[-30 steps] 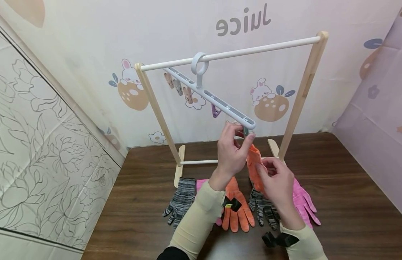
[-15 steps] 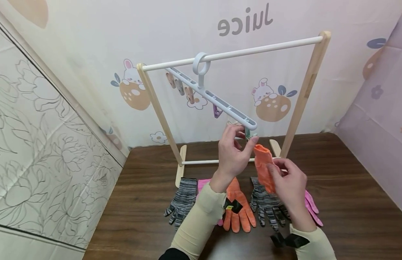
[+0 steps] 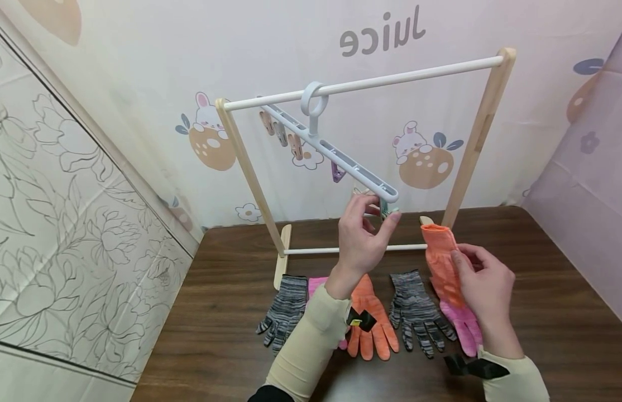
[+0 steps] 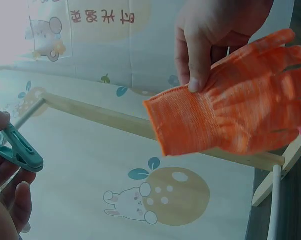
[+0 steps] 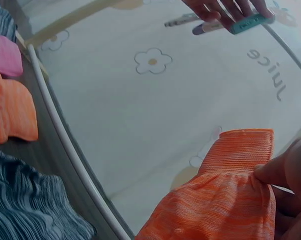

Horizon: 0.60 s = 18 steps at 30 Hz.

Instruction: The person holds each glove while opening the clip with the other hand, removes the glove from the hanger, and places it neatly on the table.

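Note:
My left hand [image 3: 363, 231] pinches a green clothespin [image 4: 21, 150] below the near end of a pale grey clip hanger [image 3: 348, 162]. In the left wrist view, nothing is seen between the jaws of that clothespin. Off to the right, my right hand [image 3: 487, 285] pinches an orange knit glove [image 3: 441, 257] by one side, just below its cuff, thumb in front. The glove is held up with its cuff on top, apart from the clothespin. Part of its lower end overlaps a pink glove [image 3: 464, 329] in the head view.
The hanger hooks over a white rail [image 3: 416, 75] on a wooden stand [image 3: 479, 134]. Purple [image 3: 337, 172] and pinkish clothespins [image 3: 295, 146] hang from it. On the table lie striped grey gloves [image 3: 416, 307], another orange glove [image 3: 371, 318] and a pink one partly behind my left forearm.
My right hand has drawn the orange glove rightward, away from the clothespin, uncovering more of the striped glove. My left hand has stayed at the clothespin.

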### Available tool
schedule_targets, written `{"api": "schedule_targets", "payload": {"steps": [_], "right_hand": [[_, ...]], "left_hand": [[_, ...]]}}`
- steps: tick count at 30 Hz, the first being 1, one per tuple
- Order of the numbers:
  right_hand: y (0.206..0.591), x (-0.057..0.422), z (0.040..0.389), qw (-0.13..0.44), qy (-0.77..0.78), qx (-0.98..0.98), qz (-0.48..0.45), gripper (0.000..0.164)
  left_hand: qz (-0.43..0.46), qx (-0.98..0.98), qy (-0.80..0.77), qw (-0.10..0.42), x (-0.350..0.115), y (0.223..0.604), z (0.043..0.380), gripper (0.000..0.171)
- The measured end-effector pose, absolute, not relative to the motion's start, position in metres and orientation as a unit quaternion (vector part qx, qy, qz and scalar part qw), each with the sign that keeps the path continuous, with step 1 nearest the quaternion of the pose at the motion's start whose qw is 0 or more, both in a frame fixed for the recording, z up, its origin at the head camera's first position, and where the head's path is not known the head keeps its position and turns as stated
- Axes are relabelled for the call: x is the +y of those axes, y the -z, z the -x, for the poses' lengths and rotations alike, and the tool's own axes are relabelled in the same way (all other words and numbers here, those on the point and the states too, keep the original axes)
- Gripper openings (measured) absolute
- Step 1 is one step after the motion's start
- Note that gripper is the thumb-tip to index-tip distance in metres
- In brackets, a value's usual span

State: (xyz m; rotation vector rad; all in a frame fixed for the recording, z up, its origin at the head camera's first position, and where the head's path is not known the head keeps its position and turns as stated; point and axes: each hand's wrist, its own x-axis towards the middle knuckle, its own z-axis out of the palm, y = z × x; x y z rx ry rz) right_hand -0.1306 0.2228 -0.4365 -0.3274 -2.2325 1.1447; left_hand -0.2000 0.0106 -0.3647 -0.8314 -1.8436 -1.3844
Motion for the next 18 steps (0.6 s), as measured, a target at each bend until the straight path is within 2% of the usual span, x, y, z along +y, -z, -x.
{"api": "schedule_targets", "payload": {"steps": [18], "right_hand": [[0.437,0.275,0.121,0.283,-0.404,-0.844,0.210,0.029]], "left_hand": [[0.311,-0.713,0.529,0.339,0.007,0.369,0.202,0.028]]}}
